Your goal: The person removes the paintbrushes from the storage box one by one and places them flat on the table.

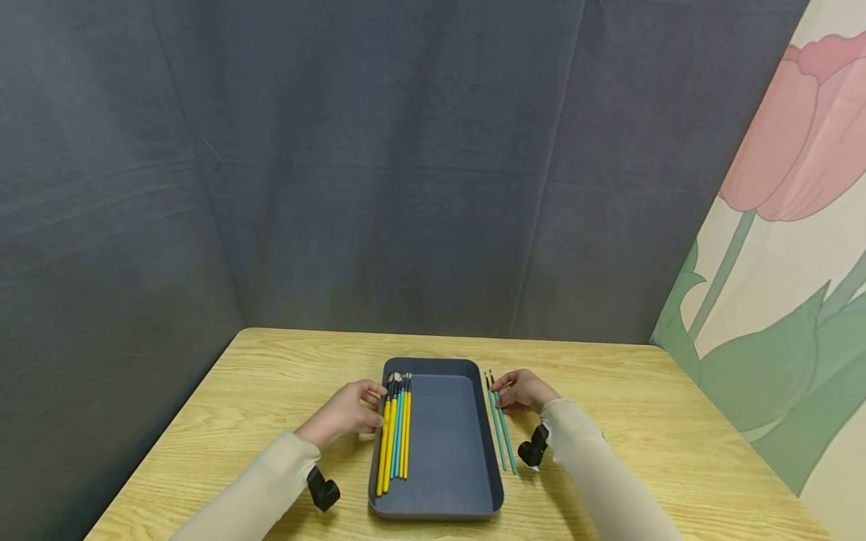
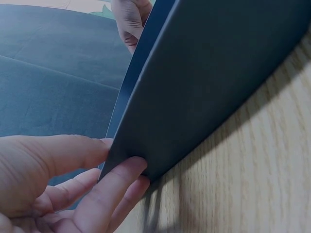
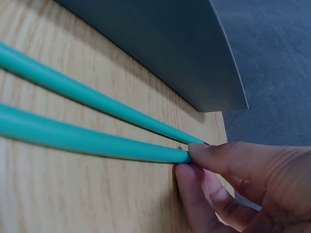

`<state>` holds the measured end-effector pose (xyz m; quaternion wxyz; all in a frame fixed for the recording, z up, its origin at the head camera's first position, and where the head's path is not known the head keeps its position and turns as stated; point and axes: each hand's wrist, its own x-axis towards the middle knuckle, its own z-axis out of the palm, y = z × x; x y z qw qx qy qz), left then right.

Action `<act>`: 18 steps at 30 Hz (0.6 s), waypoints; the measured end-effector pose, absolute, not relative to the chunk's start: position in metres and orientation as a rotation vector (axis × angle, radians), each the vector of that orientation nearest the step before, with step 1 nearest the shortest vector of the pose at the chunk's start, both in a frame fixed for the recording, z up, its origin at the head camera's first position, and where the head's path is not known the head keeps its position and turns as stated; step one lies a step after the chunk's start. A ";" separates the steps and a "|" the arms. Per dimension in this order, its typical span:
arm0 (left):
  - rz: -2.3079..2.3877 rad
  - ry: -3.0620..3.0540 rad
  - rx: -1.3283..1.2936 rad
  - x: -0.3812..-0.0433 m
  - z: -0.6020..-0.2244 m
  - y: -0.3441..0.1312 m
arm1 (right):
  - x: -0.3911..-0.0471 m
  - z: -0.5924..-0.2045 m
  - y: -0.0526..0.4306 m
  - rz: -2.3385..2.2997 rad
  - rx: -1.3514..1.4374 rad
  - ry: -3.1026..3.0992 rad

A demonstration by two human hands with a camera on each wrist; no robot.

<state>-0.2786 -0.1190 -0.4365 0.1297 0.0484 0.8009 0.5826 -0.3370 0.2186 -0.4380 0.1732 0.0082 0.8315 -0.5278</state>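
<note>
A dark grey rectangular tray (image 1: 449, 443) sits on the table, with several yellow paintbrushes (image 1: 388, 443) and teal paintbrushes (image 1: 398, 432) lined up lengthwise along its left side, bristles at the far end. My left hand (image 1: 348, 411) holds the tray's left wall, thumb at the rim and fingers against the outside (image 2: 114, 189). Right of the tray, two slim teal paintbrushes lie side by side on the wood. Between thumb and forefinger, my right hand (image 1: 525, 391) pinches the outer paintbrush (image 1: 507, 436) near its far end; the inner paintbrush (image 3: 112, 104) lies just beside it.
The pale wooden table (image 1: 609, 398) ends at a dark grey curtain (image 1: 406, 188) behind and to the left. At the right hangs a cloth with a pink tulip (image 1: 791, 135). Each wrist carries a small black camera.
</note>
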 end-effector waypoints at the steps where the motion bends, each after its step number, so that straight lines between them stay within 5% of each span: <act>1: 1.693 2.327 0.139 -0.279 -0.436 -0.119 | -0.337 -0.438 0.219 -1.494 0.020 2.363; 18: 1.683 2.339 0.137 -0.278 -0.435 -0.118 | -0.337 -0.436 0.222 -1.476 0.016 2.350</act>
